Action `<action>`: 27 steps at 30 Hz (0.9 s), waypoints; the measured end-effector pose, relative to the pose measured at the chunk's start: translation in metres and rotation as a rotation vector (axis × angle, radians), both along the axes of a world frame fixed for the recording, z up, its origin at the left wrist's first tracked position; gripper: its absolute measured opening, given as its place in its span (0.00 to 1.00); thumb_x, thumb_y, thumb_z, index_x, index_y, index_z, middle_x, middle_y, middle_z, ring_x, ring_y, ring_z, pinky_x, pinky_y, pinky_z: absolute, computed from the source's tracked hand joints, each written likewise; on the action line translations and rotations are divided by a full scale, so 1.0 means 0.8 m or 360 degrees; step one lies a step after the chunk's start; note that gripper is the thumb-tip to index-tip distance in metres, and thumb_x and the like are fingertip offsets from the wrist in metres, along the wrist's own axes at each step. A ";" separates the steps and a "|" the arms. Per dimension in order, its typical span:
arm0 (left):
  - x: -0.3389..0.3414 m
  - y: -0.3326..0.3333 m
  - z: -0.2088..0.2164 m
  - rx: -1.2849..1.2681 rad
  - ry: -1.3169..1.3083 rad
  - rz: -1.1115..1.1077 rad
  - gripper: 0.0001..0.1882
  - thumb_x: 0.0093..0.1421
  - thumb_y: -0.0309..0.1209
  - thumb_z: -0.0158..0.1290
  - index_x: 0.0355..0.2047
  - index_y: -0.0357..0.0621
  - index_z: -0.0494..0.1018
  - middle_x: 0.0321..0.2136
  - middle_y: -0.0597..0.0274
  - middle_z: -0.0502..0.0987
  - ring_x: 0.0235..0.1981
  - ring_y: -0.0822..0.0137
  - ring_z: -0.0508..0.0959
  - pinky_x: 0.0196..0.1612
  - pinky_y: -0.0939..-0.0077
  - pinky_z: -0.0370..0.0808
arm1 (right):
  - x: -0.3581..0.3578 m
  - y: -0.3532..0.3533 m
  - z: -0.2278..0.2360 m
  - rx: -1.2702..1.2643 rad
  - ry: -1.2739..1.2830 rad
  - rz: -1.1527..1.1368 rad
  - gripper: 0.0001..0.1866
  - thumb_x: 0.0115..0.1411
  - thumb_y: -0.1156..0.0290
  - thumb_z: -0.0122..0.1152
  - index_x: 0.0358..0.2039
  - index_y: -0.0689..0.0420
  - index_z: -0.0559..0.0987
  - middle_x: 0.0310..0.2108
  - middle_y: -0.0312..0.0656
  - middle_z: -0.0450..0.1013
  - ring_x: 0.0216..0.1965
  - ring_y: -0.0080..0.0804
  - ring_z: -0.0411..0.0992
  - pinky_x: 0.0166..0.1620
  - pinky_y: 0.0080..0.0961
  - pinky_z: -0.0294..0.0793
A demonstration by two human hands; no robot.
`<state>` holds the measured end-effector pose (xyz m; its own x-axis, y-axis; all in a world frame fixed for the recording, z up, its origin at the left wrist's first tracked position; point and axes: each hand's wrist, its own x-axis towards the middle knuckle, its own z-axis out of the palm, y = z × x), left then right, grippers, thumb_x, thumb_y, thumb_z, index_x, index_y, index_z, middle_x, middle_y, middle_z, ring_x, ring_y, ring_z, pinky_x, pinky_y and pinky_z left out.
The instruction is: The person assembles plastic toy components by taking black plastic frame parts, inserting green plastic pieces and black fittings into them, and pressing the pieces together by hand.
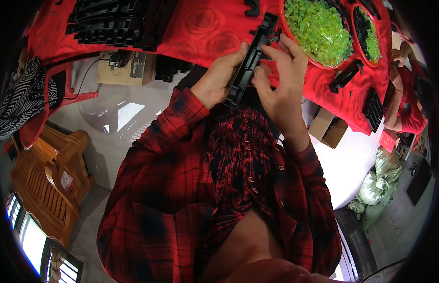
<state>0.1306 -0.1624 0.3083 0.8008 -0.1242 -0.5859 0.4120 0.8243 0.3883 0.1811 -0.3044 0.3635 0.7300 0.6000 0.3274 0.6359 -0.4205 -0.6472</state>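
Observation:
A long, narrow black plastic part (251, 61) with a channel along it is held at a slant over the near edge of the red-covered table. My left hand (222, 75) is closed round its left side, thumb along the edge. Against the right side, my right hand (283, 70) has its thumb and fingers bent in a loose pinch. A small black piece (274, 37) juts out by the part's upper end, close to the right fingertips. Whether it is loose or joined to the part, I cannot tell. What lies between the right fingertips is hidden.
A red basin (318, 33) of yellow-green clear pieces stands right of my hands, beside a smaller red container (368, 35). Stacked black parts (111, 23) lie at left; further black parts (346, 75) lie at right. Another person's arm (395, 99) reaches in at far right.

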 end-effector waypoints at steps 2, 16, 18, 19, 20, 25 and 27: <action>0.001 -0.001 0.010 0.0077 0.0068 -0.0042 0.28 0.73 0.52 0.37 0.50 0.39 0.73 0.36 0.53 0.81 0.33 0.64 0.81 0.41 0.69 0.80 | -0.004 0.004 0.000 -0.0145 0.0028 -0.0046 0.26 0.51 0.81 0.64 0.52 0.63 0.74 0.63 0.59 0.56 0.58 0.58 0.61 0.59 0.46 0.62; -0.008 -0.012 -0.006 0.0169 -0.0241 0.0138 0.20 0.73 0.44 0.43 0.53 0.42 0.72 0.47 0.66 0.77 0.49 0.73 0.76 0.53 0.76 0.74 | -0.012 0.012 -0.017 -0.0447 0.0043 -0.0096 0.31 0.46 0.75 0.66 0.53 0.64 0.72 0.66 0.60 0.51 0.60 0.60 0.55 0.60 0.51 0.56; -0.005 -0.013 -0.003 0.0218 -0.0206 0.0180 0.18 0.73 0.44 0.43 0.47 0.43 0.74 0.39 0.69 0.77 0.41 0.77 0.76 0.44 0.79 0.77 | -0.010 0.010 -0.020 -0.0402 0.0051 -0.0094 0.30 0.45 0.75 0.66 0.53 0.63 0.72 0.66 0.60 0.51 0.61 0.60 0.55 0.60 0.51 0.55; -0.006 -0.011 -0.005 0.0216 -0.0204 0.0184 0.18 0.73 0.44 0.43 0.47 0.43 0.74 0.39 0.69 0.77 0.41 0.77 0.76 0.44 0.79 0.77 | -0.009 0.010 -0.022 -0.0413 0.0057 -0.0091 0.30 0.45 0.75 0.66 0.52 0.62 0.73 0.66 0.58 0.51 0.61 0.59 0.54 0.61 0.50 0.53; -0.008 -0.010 -0.008 0.0209 -0.0223 0.0170 0.18 0.73 0.44 0.43 0.47 0.43 0.74 0.38 0.69 0.77 0.40 0.77 0.76 0.43 0.79 0.77 | -0.008 0.010 -0.024 -0.0426 0.0064 -0.0088 0.29 0.44 0.75 0.67 0.51 0.61 0.74 0.67 0.57 0.51 0.62 0.59 0.53 0.62 0.50 0.52; -0.010 -0.013 -0.009 0.0238 -0.0236 0.0182 0.19 0.73 0.45 0.43 0.47 0.42 0.73 0.36 0.69 0.77 0.37 0.77 0.77 0.41 0.81 0.77 | -0.004 0.006 -0.020 -0.0363 0.0029 -0.0040 0.27 0.43 0.73 0.67 0.47 0.60 0.77 0.68 0.51 0.52 0.64 0.55 0.51 0.63 0.48 0.49; -0.011 -0.013 -0.013 0.0248 -0.0278 0.0220 0.19 0.73 0.45 0.44 0.48 0.43 0.73 0.37 0.69 0.77 0.37 0.77 0.77 0.41 0.81 0.76 | -0.002 0.006 -0.023 -0.0352 0.0027 -0.0020 0.26 0.43 0.73 0.68 0.47 0.60 0.78 0.69 0.49 0.52 0.64 0.54 0.51 0.63 0.48 0.48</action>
